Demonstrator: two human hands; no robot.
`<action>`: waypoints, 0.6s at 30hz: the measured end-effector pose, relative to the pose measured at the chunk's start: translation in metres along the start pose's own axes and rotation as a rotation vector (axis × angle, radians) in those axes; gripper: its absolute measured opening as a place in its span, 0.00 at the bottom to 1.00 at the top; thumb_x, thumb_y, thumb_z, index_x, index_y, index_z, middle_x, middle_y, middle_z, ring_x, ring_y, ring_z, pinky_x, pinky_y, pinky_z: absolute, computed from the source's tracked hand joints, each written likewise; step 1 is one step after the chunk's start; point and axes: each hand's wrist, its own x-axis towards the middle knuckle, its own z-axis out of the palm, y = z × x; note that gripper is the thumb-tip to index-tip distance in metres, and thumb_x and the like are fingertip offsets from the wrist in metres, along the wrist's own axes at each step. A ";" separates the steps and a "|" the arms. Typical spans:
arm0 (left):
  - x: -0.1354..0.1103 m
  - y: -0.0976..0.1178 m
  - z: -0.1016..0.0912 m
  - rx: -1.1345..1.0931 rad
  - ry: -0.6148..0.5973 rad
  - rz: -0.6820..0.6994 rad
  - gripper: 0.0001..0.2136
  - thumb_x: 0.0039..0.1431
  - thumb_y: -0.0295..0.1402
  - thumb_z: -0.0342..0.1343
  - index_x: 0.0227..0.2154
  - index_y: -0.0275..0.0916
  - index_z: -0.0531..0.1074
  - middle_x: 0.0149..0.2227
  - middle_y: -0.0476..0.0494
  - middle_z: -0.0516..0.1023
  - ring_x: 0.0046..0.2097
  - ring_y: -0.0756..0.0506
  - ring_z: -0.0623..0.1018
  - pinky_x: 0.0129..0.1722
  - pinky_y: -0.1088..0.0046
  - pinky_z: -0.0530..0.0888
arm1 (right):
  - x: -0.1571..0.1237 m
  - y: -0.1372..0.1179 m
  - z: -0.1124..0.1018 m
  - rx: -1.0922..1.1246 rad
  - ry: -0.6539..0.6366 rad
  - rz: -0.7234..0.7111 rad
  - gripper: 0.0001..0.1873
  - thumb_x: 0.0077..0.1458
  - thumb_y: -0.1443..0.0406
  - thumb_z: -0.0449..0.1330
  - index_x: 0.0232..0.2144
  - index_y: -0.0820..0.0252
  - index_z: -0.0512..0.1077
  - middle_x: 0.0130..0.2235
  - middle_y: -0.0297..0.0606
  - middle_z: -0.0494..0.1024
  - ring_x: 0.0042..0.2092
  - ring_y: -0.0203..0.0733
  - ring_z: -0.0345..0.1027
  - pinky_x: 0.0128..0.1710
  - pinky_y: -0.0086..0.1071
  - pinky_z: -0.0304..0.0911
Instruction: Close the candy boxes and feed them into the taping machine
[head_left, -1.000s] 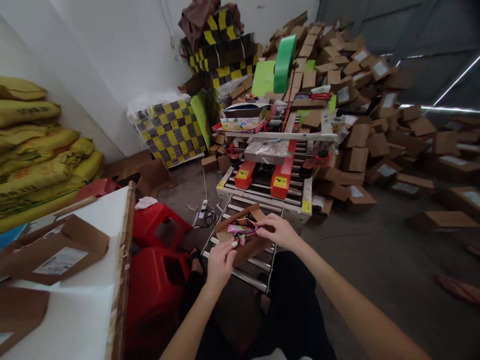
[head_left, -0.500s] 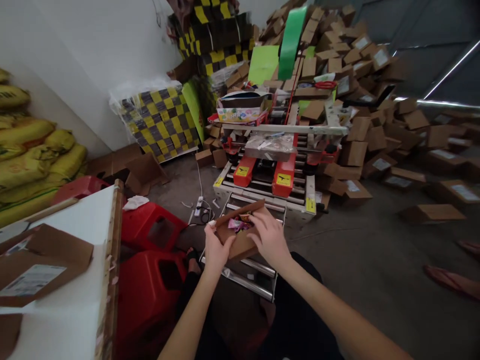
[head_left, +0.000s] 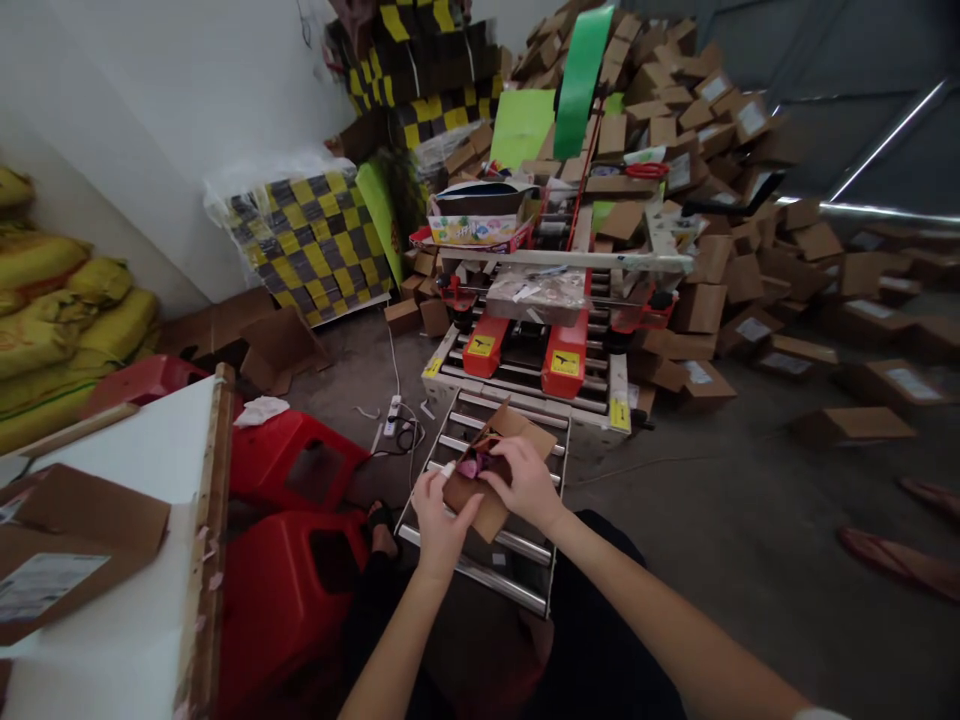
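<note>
A small open cardboard box [head_left: 489, 518] rests tilted on the roller conveyor [head_left: 491, 573], its flaps raised. Inside it lie pink and other colourful small packets [head_left: 471, 466], too blurred to name. My left hand [head_left: 441, 515] grips the box's left side, thumb toward the front flap and something white at a fingertip. From the right, my right hand [head_left: 529, 488] reaches over the box with bent fingers and thumb at the packets. Whether those fingertips pinch a packet or only touch the contents is hidden.
Ahead stands a taping machine [head_left: 525, 350] with a green tape roll [head_left: 581, 85]. Red stools [head_left: 289, 590] and a white table [head_left: 161, 590] carrying a cardboard carton [head_left: 82, 540] are at left. A heap of cartons [head_left: 720, 260] fills the back right. Another person's foot [head_left: 896, 565] shows at right.
The box has come down a little onto the rollers, and its right flap now stands out. My right hand has shifted its fingers inward over the packets. The view has moved slightly.
</note>
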 end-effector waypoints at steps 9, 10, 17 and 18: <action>-0.005 0.005 -0.008 -0.100 -0.197 0.103 0.13 0.65 0.34 0.43 0.32 0.40 0.73 0.50 0.41 0.75 0.52 0.43 0.71 0.52 0.58 0.68 | -0.031 -0.032 -0.003 -0.127 -0.119 0.019 0.36 0.59 0.50 0.50 0.62 0.64 0.48 0.64 0.56 0.51 0.65 0.58 0.42 0.60 0.59 0.43; -0.007 0.005 -0.007 -0.120 -0.203 0.086 0.14 0.65 0.34 0.41 0.33 0.40 0.73 0.52 0.41 0.73 0.53 0.43 0.70 0.53 0.57 0.67 | -0.033 -0.035 -0.002 -0.168 -0.232 -0.002 0.41 0.56 0.47 0.52 0.63 0.65 0.49 0.65 0.56 0.48 0.66 0.60 0.38 0.60 0.60 0.41; -0.020 0.001 -0.006 -0.336 -0.207 -0.131 0.19 0.62 0.35 0.47 0.55 0.40 0.64 0.57 0.36 0.67 0.58 0.42 0.66 0.56 0.59 0.67 | 0.037 0.025 -0.011 -0.352 -0.548 -0.129 0.46 0.51 0.45 0.57 0.63 0.66 0.51 0.65 0.51 0.48 0.66 0.57 0.40 0.63 0.51 0.45; -0.026 0.001 -0.014 -0.351 -0.177 -0.183 0.19 0.62 0.35 0.49 0.55 0.40 0.64 0.56 0.36 0.68 0.57 0.42 0.68 0.54 0.59 0.69 | 0.058 0.036 -0.019 -0.405 -0.549 -0.116 0.42 0.54 0.48 0.56 0.63 0.66 0.52 0.65 0.51 0.50 0.65 0.55 0.42 0.62 0.49 0.46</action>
